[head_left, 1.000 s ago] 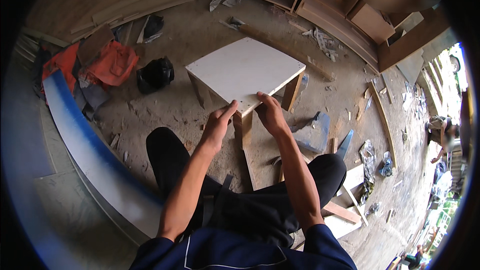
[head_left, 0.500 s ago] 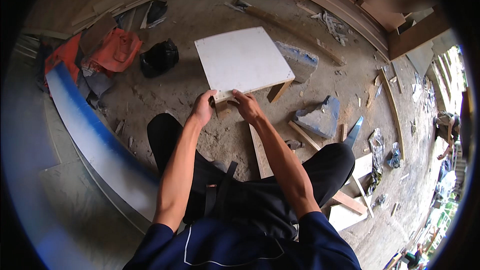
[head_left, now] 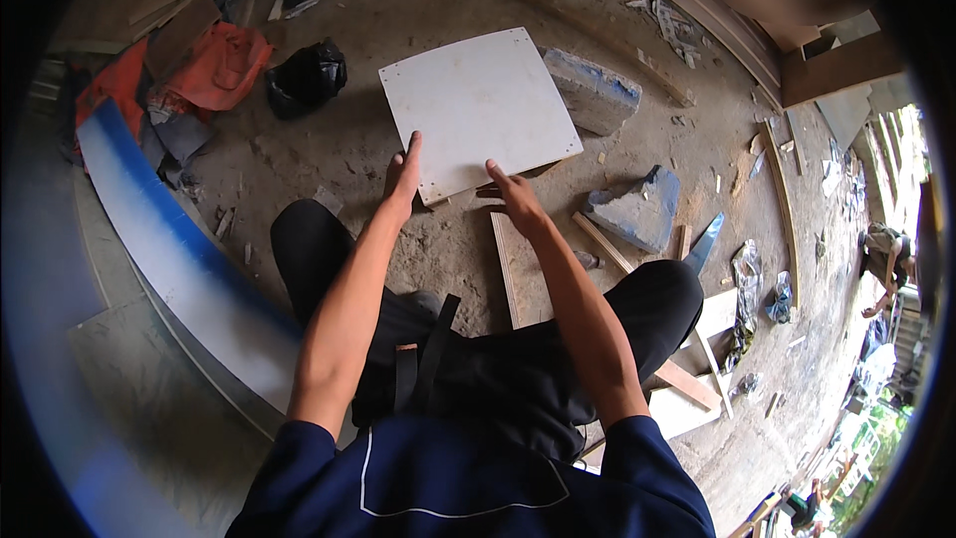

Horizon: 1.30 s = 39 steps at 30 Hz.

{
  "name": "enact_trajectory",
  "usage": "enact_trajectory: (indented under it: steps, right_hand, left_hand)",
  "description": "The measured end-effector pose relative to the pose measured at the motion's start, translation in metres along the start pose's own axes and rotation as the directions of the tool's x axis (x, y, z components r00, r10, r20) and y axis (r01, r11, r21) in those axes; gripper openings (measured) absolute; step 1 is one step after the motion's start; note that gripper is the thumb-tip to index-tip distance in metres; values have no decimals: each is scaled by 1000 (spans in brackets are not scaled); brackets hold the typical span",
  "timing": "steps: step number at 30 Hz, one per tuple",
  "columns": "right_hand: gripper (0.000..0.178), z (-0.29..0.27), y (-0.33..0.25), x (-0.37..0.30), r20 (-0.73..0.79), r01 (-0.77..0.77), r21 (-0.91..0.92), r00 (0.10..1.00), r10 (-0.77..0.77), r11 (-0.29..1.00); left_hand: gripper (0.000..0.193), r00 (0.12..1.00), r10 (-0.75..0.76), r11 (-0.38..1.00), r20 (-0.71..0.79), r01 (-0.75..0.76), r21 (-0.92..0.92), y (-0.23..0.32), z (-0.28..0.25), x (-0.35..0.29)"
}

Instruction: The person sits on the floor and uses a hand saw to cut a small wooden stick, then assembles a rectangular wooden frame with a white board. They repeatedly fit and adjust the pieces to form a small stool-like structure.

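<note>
So, from the left: a long curved panel (head_left: 179, 264) in blue and white can be seen running down the side, with some crumpled orange-red sheeting (head_left: 224, 65) dumped past its far end, then a black plastic bag (head_left: 307, 80) left on the dusty floor. Next up, the left hand (head_left: 401, 182) is placed at the left edge of a white board (head_left: 478, 105), near its closest corner, fingers pretty straight. The board itself is seen straight ahead, dark dots marked at its corners, a bit of wood glimpsed under the near edge. Along that edge the right hand (head_left: 516, 201) is set, fingers spread, one tip laid over the white top. Neither hand is clenched, but whether the board is actually being gripped can't be told. Further right, two blue-stained concrete chunks (head_left: 635, 207) are scattered, and way over, another person (head_left: 886, 257) is spotted bent forward.
</note>
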State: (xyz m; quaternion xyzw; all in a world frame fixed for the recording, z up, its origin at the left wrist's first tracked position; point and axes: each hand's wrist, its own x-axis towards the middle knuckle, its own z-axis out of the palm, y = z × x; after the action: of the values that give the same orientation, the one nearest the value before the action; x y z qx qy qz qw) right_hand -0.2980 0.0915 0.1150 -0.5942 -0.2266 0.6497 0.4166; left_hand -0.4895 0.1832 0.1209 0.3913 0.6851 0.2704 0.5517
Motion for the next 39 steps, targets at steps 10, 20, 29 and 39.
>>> enact_trajectory:
  steps: [10,20,29,39]
  right_hand:
    - [74,-4,-4,3,-156,-80,-209,987,48,975]
    - [89,-69,13,-21,-69,-55,-721,998,7,691]
    - [72,-168,178,-105,-464,-563,-815,776,427,138]
    - [36,-137,109,-116,-437,-415,-823,899,35,388]
  left_hand:
    - [64,842,474,870,-259,-403,283,-19,20,3]
    - [64,835,496,861,-236,-440,255,-17,24,4]
    - [72,950,306,922,-67,-279,269,-13,-3,5]
    - [71,962,107,941,252,-180,286,9,-52,-21]
